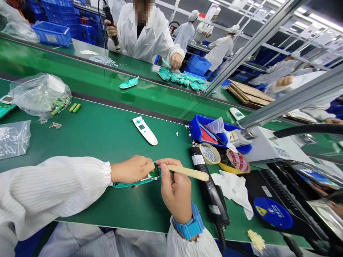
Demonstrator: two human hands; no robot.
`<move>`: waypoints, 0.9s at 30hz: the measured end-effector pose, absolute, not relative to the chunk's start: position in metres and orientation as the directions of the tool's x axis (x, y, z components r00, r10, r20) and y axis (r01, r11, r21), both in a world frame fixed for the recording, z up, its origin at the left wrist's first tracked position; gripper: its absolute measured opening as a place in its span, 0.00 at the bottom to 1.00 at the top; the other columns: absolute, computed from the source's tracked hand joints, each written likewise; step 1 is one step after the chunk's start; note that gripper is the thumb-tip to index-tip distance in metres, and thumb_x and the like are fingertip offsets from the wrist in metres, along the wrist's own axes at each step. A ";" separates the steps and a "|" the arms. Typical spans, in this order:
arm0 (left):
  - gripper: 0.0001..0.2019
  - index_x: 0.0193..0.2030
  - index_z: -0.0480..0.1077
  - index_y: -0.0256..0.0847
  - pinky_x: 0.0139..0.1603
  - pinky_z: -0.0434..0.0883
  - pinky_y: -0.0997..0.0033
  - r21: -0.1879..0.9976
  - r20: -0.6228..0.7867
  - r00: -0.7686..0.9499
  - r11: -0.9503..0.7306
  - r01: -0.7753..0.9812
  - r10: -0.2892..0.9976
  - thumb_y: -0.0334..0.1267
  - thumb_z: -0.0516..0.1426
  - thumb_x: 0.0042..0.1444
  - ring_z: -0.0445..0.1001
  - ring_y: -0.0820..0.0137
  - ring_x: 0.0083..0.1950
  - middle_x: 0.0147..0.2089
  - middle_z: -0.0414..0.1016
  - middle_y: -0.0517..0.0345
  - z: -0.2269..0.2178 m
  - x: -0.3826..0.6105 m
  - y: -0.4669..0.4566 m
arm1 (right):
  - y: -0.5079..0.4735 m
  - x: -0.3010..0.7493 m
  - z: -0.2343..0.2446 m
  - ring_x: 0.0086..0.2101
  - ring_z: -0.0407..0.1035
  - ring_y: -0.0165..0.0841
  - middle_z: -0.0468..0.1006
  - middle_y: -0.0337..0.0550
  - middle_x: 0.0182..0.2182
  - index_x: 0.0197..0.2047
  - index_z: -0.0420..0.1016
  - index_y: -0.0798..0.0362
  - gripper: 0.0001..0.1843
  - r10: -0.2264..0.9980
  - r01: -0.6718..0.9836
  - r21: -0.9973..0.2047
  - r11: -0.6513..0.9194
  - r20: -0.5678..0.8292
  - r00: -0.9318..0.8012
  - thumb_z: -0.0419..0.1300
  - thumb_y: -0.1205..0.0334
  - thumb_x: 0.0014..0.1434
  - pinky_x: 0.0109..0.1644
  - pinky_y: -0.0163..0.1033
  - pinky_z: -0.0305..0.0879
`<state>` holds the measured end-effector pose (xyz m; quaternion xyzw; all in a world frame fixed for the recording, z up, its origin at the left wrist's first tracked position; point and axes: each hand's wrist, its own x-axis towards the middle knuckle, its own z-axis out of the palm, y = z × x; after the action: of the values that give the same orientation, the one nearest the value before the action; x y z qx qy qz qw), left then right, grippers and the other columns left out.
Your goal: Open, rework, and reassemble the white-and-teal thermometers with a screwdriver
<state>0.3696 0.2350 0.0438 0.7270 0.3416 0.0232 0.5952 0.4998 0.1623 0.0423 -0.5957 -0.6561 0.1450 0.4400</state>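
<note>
My left hand (pixel 132 169) is closed on a teal plastic housing (pixel 125 185) at the front of the green bench. A green circuit board (pixel 154 173) shows inside it, partly covered by my fingers. My right hand (pixel 176 189), with a blue wrist strap, pinches a cream-coloured stick-like tool (pixel 191 172). Its front end is hidden by my fingers at the housing's right end, so I cannot tell what kind of tip it has. Beyond my hands lies a white shell (pixel 145 131) with a small rectangular window.
To the right are a black power screwdriver (pixel 210 189), a screw bowl (pixel 209 154), a tape roll (pixel 238 160) and a blue bin (pixel 197 129). A bag of batteries (pixel 40 94) lies left. Across the belt (pixel 93 82), a co-worker (pixel 150 32) handles teal housings (pixel 184 79).
</note>
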 end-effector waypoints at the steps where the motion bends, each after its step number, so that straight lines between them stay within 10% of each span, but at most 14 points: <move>1: 0.13 0.23 0.52 0.41 0.19 0.60 0.76 0.879 -0.358 0.764 -0.082 0.470 0.537 0.40 0.39 0.56 0.63 0.75 0.17 0.20 0.56 0.66 0.043 0.370 0.234 | 0.162 0.499 0.042 0.33 0.66 0.33 0.71 0.44 0.32 0.33 0.67 0.53 0.08 0.909 0.654 -0.716 0.243 0.404 0.103 0.48 0.66 0.60 0.36 0.39 0.63; 27: 0.13 0.22 0.48 0.41 0.34 0.59 0.73 0.798 -0.210 0.846 -0.413 0.438 0.490 0.36 0.36 0.57 0.60 0.71 0.31 0.26 0.59 0.60 0.041 0.371 0.237 | 0.146 0.504 0.049 0.34 0.69 0.32 0.72 0.43 0.33 0.36 0.67 0.52 0.07 0.909 0.386 -0.910 0.154 0.284 0.307 0.51 0.60 0.59 0.38 0.40 0.67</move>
<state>0.3713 0.2373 0.0412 0.8402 0.2761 0.0283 0.4659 0.5037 0.1464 0.0494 -0.6034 -0.5363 0.2431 0.5378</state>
